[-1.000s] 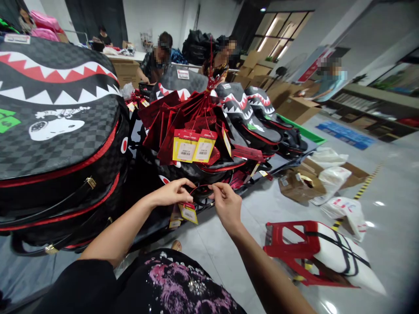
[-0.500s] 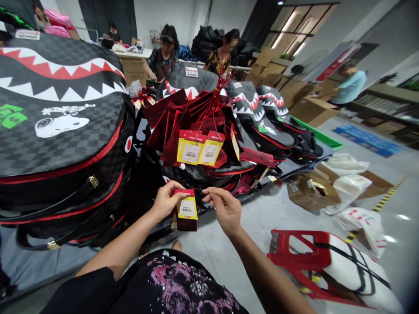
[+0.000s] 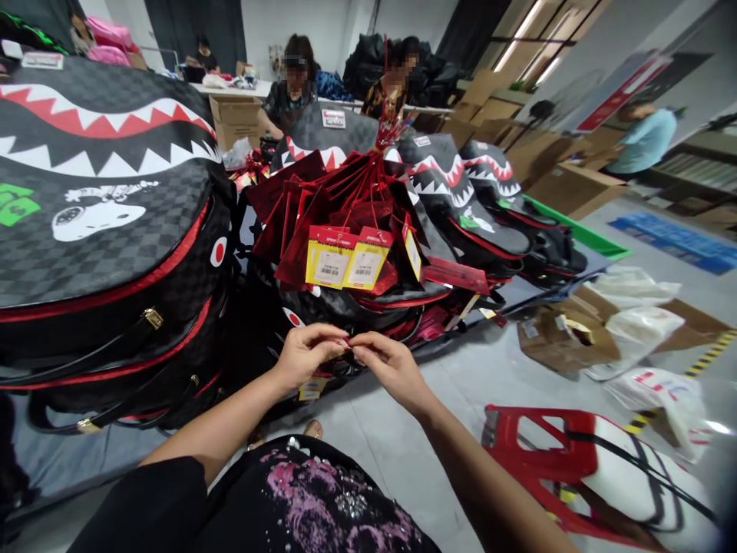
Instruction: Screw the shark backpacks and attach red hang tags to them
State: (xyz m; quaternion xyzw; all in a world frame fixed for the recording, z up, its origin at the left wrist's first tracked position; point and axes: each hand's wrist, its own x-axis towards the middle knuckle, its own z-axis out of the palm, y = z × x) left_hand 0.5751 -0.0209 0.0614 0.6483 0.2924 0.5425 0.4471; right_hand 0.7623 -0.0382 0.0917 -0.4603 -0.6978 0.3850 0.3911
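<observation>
My left hand (image 3: 308,355) and my right hand (image 3: 391,367) meet at the fingertips in front of the bags, both closed in a pinch. A tiny bit of red shows between them, too small to name. Below my left hand, a yellow-edged tag (image 3: 312,388) is partly hidden. Above my hands, a bunch of dark red hang tags (image 3: 302,219) with red strings is gathered upright. Two tags at its front (image 3: 348,259) show yellow borders and barcodes. The bunch rests on a black checkered backpack (image 3: 368,307) with a shark-mouth print.
Large stacked backpacks (image 3: 104,253) stand at the left, and more backpacks (image 3: 441,180) line the table to the right. A red stool (image 3: 535,461) with a white padded top is at lower right. Opened cardboard (image 3: 567,338) and plastic bags (image 3: 648,330) lie on the floor. Several people work behind.
My right hand has moved left until its fingertips meet those of my left hand. The yellow and red tag that hung from my left hand no longer shows there.
</observation>
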